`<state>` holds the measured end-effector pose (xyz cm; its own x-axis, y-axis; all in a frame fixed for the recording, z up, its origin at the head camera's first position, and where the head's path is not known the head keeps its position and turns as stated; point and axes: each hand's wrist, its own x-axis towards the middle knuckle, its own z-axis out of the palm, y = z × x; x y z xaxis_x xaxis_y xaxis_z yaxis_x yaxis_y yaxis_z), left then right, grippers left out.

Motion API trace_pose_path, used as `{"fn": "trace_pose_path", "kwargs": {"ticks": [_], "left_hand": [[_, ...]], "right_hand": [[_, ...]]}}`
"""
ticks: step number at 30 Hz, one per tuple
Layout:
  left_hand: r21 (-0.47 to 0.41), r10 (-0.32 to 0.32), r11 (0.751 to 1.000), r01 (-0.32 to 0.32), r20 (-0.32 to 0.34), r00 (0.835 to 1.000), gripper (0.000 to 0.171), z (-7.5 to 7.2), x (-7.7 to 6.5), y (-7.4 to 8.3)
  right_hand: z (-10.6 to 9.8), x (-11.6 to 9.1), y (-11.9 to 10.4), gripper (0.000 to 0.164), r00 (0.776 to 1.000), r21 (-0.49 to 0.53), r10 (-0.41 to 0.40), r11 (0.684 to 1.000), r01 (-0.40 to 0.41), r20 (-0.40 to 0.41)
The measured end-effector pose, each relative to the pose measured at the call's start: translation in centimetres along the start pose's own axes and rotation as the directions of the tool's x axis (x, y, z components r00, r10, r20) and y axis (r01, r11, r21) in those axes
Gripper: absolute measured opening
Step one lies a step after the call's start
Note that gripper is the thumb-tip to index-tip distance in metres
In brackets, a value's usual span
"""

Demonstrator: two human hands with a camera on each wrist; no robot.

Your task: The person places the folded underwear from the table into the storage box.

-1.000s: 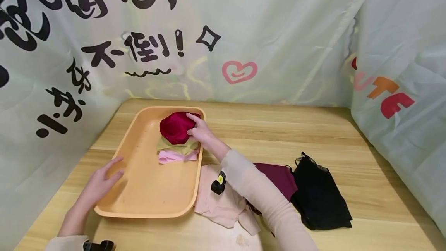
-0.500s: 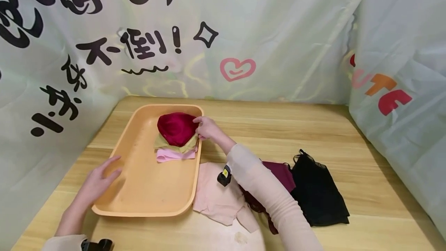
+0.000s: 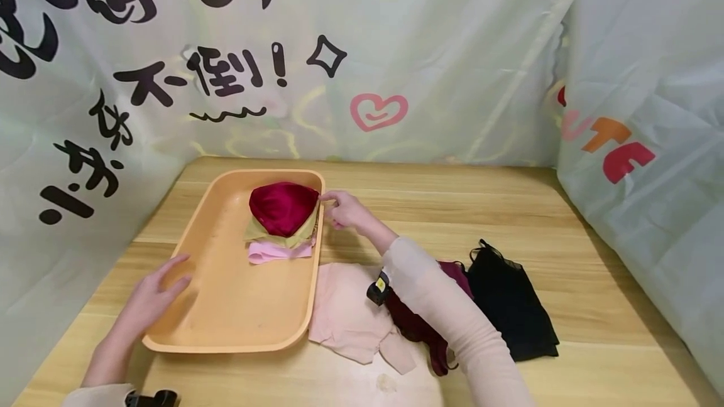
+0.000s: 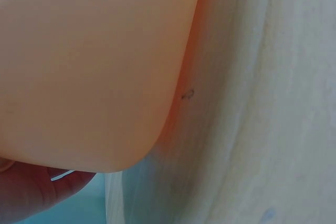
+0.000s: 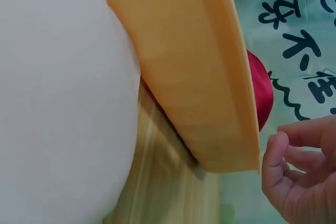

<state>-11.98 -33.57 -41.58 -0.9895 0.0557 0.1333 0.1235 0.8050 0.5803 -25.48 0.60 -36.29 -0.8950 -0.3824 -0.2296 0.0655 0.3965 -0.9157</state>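
Tray (image 3: 226, 297) holds three cloths (image 3: 285, 209); garments (image 3: 511, 306) right of it are not yet in. Left hand (image 3: 148, 300), splayed, and right hand (image 3: 347, 211), loosely bent, flank it, empty.

Facing pale grey-green sheeting (image 3: 452, 49) at the back and both sides, catching soft light in its creases and showing bold black Chinese characters (image 3: 148, 75) toward the left, a black wavy line (image 3: 229, 116), a four-pointed star outline (image 3: 327, 55) and a pink heart (image 3: 378, 117) near the middle, and red, orange and pink lettering (image 3: 609, 134) on the right-hand panel (image 3: 667, 68). Looking down on a light wood-grain tabletop (image 3: 441, 206) running back to the sheeting, showing a paler, round-edged area (image 3: 413, 388) at the front and darkening into shade along its right side.
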Motion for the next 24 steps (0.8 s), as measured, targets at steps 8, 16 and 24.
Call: {"fn": "trace_pose_path", "kwargs": {"ticks": [8,16,24], "left_hand": [[0.006,-0.002,1.000,0.002,0.004,1.000,0.047,0.0,0.0,0.1],[0.017,0.002,1.000,-0.002,0.002,1.000,0.045,0.0,-0.1,0.2],[0.027,0.014,1.000,-0.014,-0.010,1.000,0.044,-0.1,0.0,0.5]], "right_hand": [[-1.2,-1.0,0.3,0.044,1.000,-0.009,-0.003,1.000,0.003,0.008],[-1.9,-1.4,0.9,0.043,1.000,-0.029,0.004,1.000,-0.004,0.012],[-2.3,-2.1,1.1,0.037,0.999,-0.039,0.017,0.999,-0.016,0.028]]}}
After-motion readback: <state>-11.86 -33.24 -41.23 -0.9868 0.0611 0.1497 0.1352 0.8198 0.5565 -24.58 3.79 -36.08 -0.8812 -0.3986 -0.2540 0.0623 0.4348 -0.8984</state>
